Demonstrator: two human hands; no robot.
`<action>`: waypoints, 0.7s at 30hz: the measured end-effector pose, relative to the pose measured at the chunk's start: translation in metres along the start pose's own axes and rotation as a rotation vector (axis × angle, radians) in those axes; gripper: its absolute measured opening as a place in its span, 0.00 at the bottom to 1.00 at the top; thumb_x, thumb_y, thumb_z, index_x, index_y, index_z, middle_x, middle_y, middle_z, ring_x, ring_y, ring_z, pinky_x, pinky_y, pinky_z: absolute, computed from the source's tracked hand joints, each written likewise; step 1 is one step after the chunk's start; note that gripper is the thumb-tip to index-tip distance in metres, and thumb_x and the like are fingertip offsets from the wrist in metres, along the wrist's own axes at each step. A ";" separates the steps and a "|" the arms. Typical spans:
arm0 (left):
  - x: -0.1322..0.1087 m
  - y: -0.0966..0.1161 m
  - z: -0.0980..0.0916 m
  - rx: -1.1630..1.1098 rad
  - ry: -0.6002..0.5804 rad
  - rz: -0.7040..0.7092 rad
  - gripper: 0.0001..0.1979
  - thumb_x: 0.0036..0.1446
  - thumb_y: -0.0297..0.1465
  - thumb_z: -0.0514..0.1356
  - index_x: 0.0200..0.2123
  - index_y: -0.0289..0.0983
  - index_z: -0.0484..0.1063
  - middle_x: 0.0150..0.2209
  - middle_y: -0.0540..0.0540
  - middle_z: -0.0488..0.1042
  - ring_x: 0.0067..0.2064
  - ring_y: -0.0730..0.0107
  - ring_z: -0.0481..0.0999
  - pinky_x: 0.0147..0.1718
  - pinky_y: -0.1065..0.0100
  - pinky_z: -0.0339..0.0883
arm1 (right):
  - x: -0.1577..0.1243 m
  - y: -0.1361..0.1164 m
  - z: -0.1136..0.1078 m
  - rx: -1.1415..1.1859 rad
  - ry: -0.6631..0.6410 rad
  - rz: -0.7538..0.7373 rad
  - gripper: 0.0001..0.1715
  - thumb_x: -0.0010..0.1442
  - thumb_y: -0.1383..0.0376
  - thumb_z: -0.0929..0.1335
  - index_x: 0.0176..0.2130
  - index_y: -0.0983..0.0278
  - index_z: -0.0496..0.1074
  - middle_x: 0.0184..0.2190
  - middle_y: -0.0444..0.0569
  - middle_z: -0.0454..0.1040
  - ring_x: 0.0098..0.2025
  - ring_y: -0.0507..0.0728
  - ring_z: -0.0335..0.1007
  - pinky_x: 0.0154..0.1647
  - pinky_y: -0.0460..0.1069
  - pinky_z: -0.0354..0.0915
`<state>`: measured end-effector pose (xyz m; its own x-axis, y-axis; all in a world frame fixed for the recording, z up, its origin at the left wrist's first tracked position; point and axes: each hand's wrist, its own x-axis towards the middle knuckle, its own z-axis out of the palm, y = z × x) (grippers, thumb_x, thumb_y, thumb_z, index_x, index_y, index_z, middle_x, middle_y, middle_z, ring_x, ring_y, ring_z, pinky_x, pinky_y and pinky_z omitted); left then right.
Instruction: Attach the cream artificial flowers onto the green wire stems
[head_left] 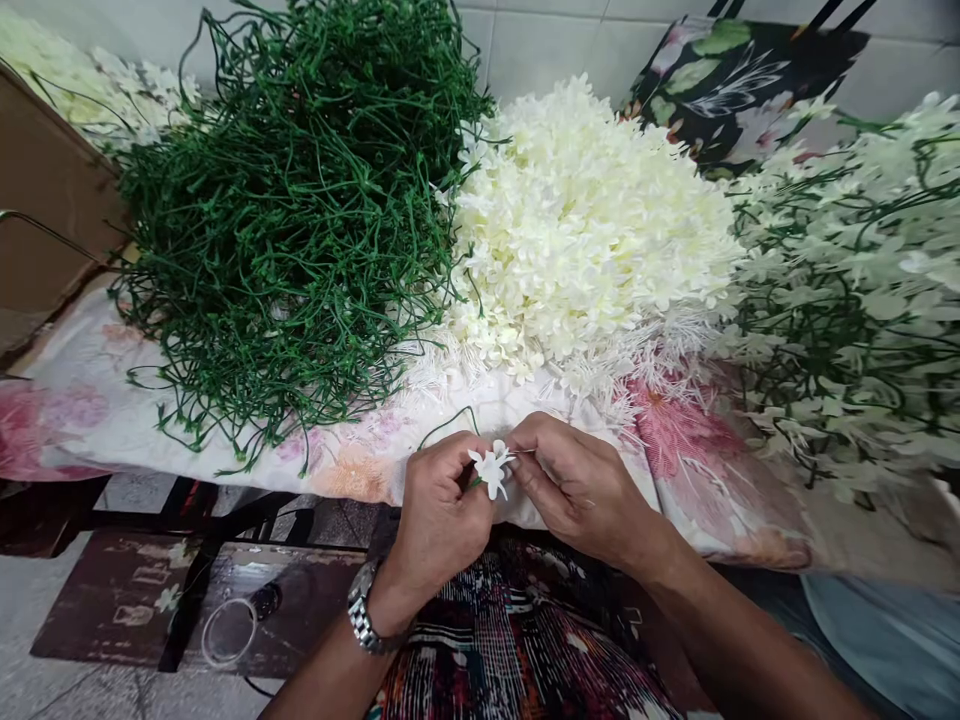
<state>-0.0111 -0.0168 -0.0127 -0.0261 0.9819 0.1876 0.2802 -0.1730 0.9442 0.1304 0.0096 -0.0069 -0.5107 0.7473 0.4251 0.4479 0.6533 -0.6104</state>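
My left hand [439, 510] and my right hand [577, 485] meet at the front edge of a flowered cloth [150, 420]. Both pinch a small white artificial flower [491, 467] between their fingertips. A thin green stem [448, 420] curves up from my left hand's fingers. My left wrist wears a metal watch [364, 608]. Just beyond my hands lie a big heap of green plastic stems [300, 210] at the left and a heap of loose white blossoms [585, 230] in the middle.
A pile of stems with white flowers on them [855, 290] fills the right side. A cardboard box [45, 190] stands at the far left. A dark floral bag [735, 80] lies at the back right. Below the cloth a dark board [142, 600] carries a clear ring [229, 630].
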 end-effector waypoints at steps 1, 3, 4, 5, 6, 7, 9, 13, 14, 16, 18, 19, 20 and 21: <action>0.000 0.000 0.000 0.004 -0.001 -0.002 0.10 0.39 0.17 0.49 0.19 0.36 0.65 0.17 0.56 0.60 0.20 0.78 0.57 0.20 0.77 0.52 | 0.000 0.000 0.000 0.001 -0.003 -0.001 0.07 0.59 0.74 0.59 0.33 0.65 0.63 0.25 0.45 0.66 0.26 0.50 0.62 0.25 0.45 0.61; 0.000 0.000 -0.001 -0.013 -0.014 -0.015 0.09 0.39 0.18 0.49 0.19 0.35 0.65 0.17 0.55 0.60 0.20 0.79 0.57 0.19 0.77 0.52 | 0.000 0.000 -0.002 0.010 -0.019 -0.003 0.07 0.59 0.74 0.59 0.32 0.65 0.64 0.24 0.45 0.66 0.27 0.50 0.63 0.26 0.45 0.62; 0.000 0.001 -0.001 -0.038 -0.022 -0.025 0.09 0.40 0.18 0.50 0.19 0.35 0.65 0.17 0.55 0.60 0.20 0.79 0.57 0.19 0.77 0.52 | 0.000 -0.001 -0.004 0.019 -0.025 -0.002 0.07 0.59 0.73 0.60 0.33 0.65 0.64 0.25 0.45 0.66 0.27 0.50 0.63 0.26 0.45 0.62; 0.000 0.002 -0.002 -0.069 -0.028 -0.035 0.08 0.41 0.19 0.50 0.18 0.36 0.64 0.16 0.55 0.60 0.20 0.79 0.56 0.19 0.77 0.52 | 0.000 -0.001 -0.006 0.031 -0.029 0.001 0.06 0.59 0.73 0.60 0.33 0.65 0.65 0.25 0.46 0.67 0.27 0.50 0.64 0.26 0.45 0.62; 0.001 0.003 -0.002 -0.101 -0.032 -0.045 0.08 0.42 0.20 0.51 0.18 0.36 0.63 0.16 0.55 0.59 0.20 0.79 0.56 0.18 0.77 0.52 | 0.000 -0.002 -0.008 0.042 -0.033 0.008 0.06 0.59 0.72 0.61 0.34 0.66 0.66 0.26 0.46 0.68 0.29 0.50 0.65 0.27 0.45 0.63; 0.001 0.004 -0.003 -0.132 -0.034 -0.050 0.08 0.43 0.20 0.51 0.17 0.36 0.62 0.16 0.55 0.59 0.20 0.79 0.55 0.18 0.77 0.52 | -0.001 -0.003 -0.010 0.051 -0.035 0.016 0.05 0.59 0.72 0.62 0.36 0.66 0.66 0.27 0.47 0.69 0.30 0.50 0.66 0.29 0.45 0.64; 0.001 0.005 -0.004 -0.178 -0.040 -0.040 0.08 0.43 0.21 0.52 0.17 0.36 0.60 0.16 0.56 0.57 0.19 0.80 0.54 0.18 0.77 0.51 | -0.003 -0.004 -0.014 0.063 -0.045 0.021 0.06 0.59 0.70 0.64 0.39 0.66 0.66 0.31 0.48 0.71 0.33 0.51 0.68 0.33 0.46 0.65; 0.000 0.006 -0.005 -0.221 -0.055 -0.006 0.09 0.42 0.19 0.52 0.16 0.36 0.59 0.16 0.57 0.55 0.19 0.81 0.53 0.18 0.78 0.51 | -0.004 -0.006 -0.021 0.079 -0.084 0.015 0.11 0.58 0.66 0.66 0.42 0.66 0.66 0.35 0.50 0.72 0.37 0.52 0.68 0.36 0.47 0.66; 0.000 0.006 -0.006 -0.225 -0.056 -0.006 0.09 0.42 0.19 0.52 0.16 0.36 0.59 0.16 0.57 0.54 0.19 0.81 0.53 0.18 0.79 0.51 | -0.004 -0.006 -0.022 0.080 -0.091 0.017 0.12 0.58 0.65 0.66 0.42 0.66 0.66 0.35 0.50 0.72 0.37 0.52 0.68 0.36 0.48 0.66; 0.000 0.006 -0.005 -0.228 -0.061 -0.005 0.09 0.41 0.18 0.52 0.16 0.36 0.60 0.16 0.57 0.55 0.19 0.81 0.53 0.17 0.79 0.51 | -0.004 -0.007 -0.025 0.075 -0.094 0.022 0.13 0.57 0.65 0.66 0.43 0.66 0.66 0.35 0.49 0.72 0.37 0.53 0.68 0.36 0.48 0.66; 0.000 0.006 -0.005 -0.221 -0.063 -0.001 0.08 0.41 0.18 0.52 0.17 0.36 0.61 0.16 0.57 0.56 0.19 0.81 0.54 0.17 0.79 0.51 | -0.004 -0.009 -0.027 0.060 -0.077 0.027 0.14 0.57 0.65 0.66 0.44 0.66 0.66 0.35 0.49 0.72 0.36 0.53 0.68 0.36 0.48 0.67; 0.000 0.006 -0.005 -0.216 -0.062 0.004 0.08 0.41 0.18 0.52 0.17 0.36 0.61 0.16 0.57 0.57 0.19 0.81 0.54 0.17 0.79 0.51 | -0.004 -0.010 -0.028 0.048 -0.061 0.027 0.14 0.57 0.66 0.66 0.45 0.66 0.66 0.35 0.49 0.71 0.36 0.53 0.68 0.36 0.48 0.67; 0.001 0.006 -0.005 -0.210 -0.059 0.011 0.08 0.41 0.18 0.52 0.17 0.36 0.61 0.16 0.56 0.57 0.19 0.81 0.54 0.17 0.79 0.51 | -0.004 -0.011 -0.029 0.035 -0.043 0.024 0.15 0.57 0.67 0.66 0.45 0.66 0.66 0.35 0.49 0.71 0.36 0.53 0.68 0.36 0.48 0.67; 0.001 0.006 -0.005 -0.202 -0.056 0.018 0.08 0.42 0.18 0.52 0.17 0.36 0.61 0.16 0.56 0.57 0.19 0.81 0.54 0.17 0.78 0.51 | -0.004 -0.011 -0.029 0.021 -0.026 0.013 0.14 0.56 0.68 0.65 0.45 0.66 0.66 0.35 0.50 0.71 0.36 0.53 0.68 0.36 0.48 0.67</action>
<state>-0.0145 -0.0176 -0.0058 0.0325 0.9803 0.1948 0.0819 -0.1968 0.9770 0.1487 0.0029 0.0179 -0.5242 0.7521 0.3995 0.4394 0.6407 -0.6296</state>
